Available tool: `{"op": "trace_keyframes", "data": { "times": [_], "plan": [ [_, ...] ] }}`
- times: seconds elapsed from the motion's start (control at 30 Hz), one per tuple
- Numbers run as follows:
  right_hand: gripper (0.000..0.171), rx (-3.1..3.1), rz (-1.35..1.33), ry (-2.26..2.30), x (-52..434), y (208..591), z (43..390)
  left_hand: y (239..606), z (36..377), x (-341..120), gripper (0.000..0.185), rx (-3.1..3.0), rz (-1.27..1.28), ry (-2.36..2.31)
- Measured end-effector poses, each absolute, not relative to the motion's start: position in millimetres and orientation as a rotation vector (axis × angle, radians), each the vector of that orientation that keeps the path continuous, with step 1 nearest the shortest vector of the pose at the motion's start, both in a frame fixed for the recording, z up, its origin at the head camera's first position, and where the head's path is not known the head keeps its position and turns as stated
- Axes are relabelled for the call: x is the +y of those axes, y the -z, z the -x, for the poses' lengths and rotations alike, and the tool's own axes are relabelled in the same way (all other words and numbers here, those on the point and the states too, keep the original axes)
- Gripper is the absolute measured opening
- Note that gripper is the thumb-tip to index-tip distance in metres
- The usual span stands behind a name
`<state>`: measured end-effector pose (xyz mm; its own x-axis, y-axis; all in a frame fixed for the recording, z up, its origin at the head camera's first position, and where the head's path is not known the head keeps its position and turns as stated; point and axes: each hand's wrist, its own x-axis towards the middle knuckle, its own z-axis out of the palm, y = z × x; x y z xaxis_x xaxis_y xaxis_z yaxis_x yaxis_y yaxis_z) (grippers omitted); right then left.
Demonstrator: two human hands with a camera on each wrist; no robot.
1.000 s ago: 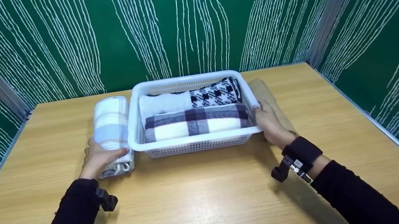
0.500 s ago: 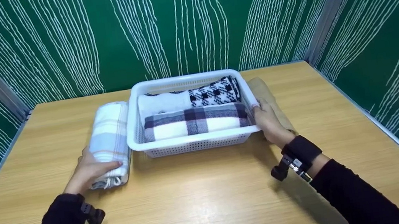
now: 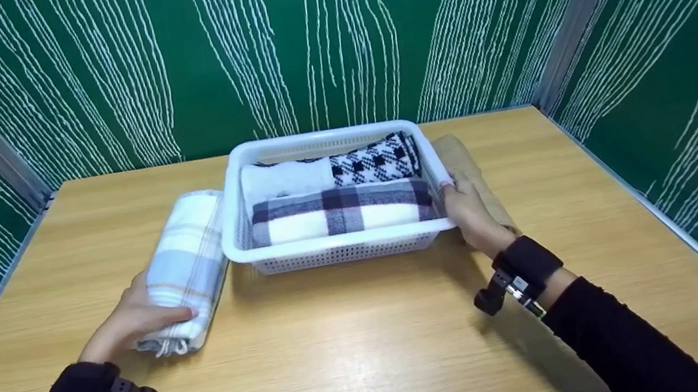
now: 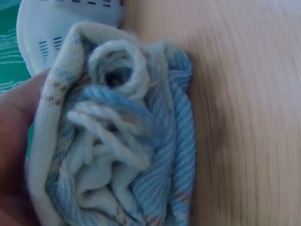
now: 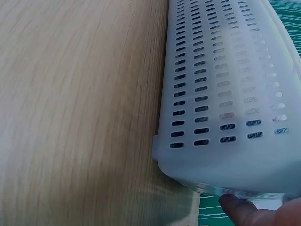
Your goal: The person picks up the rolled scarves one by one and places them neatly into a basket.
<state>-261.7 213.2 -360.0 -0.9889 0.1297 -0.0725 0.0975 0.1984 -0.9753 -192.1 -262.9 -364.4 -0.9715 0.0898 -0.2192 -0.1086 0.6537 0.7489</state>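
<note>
My left hand (image 3: pixel 135 316) grips the near end of a rolled white and light-blue plaid scarf (image 3: pixel 189 261), thumb over its top. The scarf lies tilted beside the basket's left side. Its twisted fringe (image 4: pixel 117 120) and layered folds show close up in the left wrist view. My right hand (image 3: pixel 474 214) holds the right rim of a white perforated plastic basket (image 3: pixel 342 243); a fingertip shows below the basket wall in the right wrist view. Inside the basket lie a purple-grey and white checked roll (image 3: pixel 345 215) and, behind it, a black-and-white patterned cloth (image 3: pixel 375 163).
A folded tan cloth (image 3: pixel 467 163) lies right of the basket, partly hidden by the basket and my right hand. Everything rests on a wooden table (image 3: pixel 355 343). Green walls (image 3: pixel 196 61) with white wavy lines stand at the back and sides.
My left hand has drawn the plaid scarf toward me and to the left, and its near end has swung outward. The right hand and the basket have stayed nearly still.
</note>
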Motion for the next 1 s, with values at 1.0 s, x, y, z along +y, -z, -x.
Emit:
{"op": "trace_keyframes", "data": {
  "times": [1.0],
  "plan": [
    [0.048, -2.404, 0.237, -1.978, 212.1, 360.2, 261.2, 344.7, 174.6, -293.7, 0.106, 2.472, 0.050, -0.964]
  ]
}}
